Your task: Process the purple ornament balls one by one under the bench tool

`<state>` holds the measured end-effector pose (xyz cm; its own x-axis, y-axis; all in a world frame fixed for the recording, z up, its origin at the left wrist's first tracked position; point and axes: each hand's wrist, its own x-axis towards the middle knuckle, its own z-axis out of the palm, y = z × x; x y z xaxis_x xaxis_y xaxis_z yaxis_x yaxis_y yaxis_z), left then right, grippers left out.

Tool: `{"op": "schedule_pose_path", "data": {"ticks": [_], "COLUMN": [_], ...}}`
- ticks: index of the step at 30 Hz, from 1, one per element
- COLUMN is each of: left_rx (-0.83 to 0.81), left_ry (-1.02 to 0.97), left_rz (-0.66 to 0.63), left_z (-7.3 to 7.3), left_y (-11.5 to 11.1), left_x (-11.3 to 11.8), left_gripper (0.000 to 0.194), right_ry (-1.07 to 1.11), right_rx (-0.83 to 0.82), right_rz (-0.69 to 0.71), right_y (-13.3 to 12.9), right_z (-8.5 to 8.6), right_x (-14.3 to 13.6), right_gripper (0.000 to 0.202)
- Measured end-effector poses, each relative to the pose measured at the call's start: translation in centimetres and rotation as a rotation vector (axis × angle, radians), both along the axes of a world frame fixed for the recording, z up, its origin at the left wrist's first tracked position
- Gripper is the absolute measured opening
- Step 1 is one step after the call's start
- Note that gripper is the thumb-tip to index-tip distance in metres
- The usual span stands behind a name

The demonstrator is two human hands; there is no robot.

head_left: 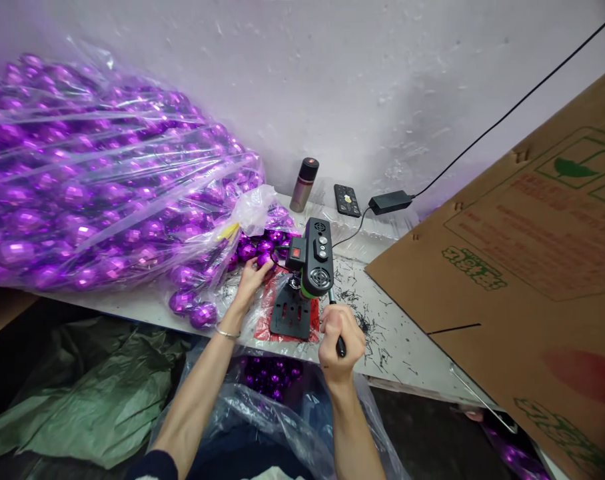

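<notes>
A small black bench machine (319, 257) with a red switch and two round vents stands on the worktable. My right hand (341, 335) is closed around its black lever handle (341, 347), on the machine's right side. To the left of the machine, my left hand (252, 283) has its fingertips on a shiny purple faceted ball (265, 259). More purple balls (246, 250) lie loose just behind that hand. Below the machine head is a dark slotted base plate (288, 319), resting on a red sheet (263, 325).
A large clear bag of purple balls (92, 187) fills the left. A bottle (305, 185), a phone (347, 201) and a power adapter (391, 202) sit near the wall. Black scraps (377, 333) litter the table (407, 340). A cardboard box (522, 267) stands right; an open plastic bag (242, 407) hangs below.
</notes>
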<state>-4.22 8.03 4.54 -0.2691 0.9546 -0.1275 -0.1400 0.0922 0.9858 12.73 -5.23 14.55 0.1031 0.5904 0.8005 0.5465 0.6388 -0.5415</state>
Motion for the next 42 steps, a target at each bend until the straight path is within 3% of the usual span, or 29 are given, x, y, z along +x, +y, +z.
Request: {"op": "schedule_pose_path", "data": {"ticks": [2,6,9,12,17,21,29,36,42], "left_rx": [-0.068,-0.059,-0.015,0.065,0.203,0.265,0.398,0.409,0.419], "left_ry": [-0.208,-0.275,-0.281,-0.13,0.275,0.514,0.718,0.792,0.835], "left_rz": [0.01,-0.086,-0.159,-0.214,-0.155,-0.189,-0.315,-0.305,-0.388], "left_z": [0.6,2.0,2.1,0.8,-2.1,-3.1,-3.0,-2.7,-1.7], "left_y": [-2.1,-7.7,-11.1,-12.7,-11.5,-9.9,-9.1,-9.7,-8.3], "left_x": [-1.3,-2.8,-1.9,0.2,3.1,3.5,3.3,2.3,2.3], "left_gripper": [0.059,0.071,0.068,0.061,0.064,0.062,0.056,0.055,0.053], "right_ry": [0.019,0.049,0.04,0.016,-0.018,-0.025,-0.042,-0.048,-0.067], "right_rx": [-0.022,-0.054,-0.056,-0.054,-0.056,-0.059,-0.045,-0.048,-0.035], "right_rz": [0.015,0.026,0.013,0.007,0.008,0.006,-0.006,-0.005,-0.018], "right_y": [0.0,0.0,-0.1,-0.1,-0.2,-0.3,-0.4,-0.5,-0.5], "right_z": [0.3,0.7,0.8,0.8,0.7,0.7,0.9,0.9,0.7], "right_x": [0.0,0.0,0.0,0.0,0.2,0.1,0.1,0.2,0.1], "right_gripper": [0.032,0.032,0.032,0.032,0.031,0.03,0.028,0.028,0.028]}}
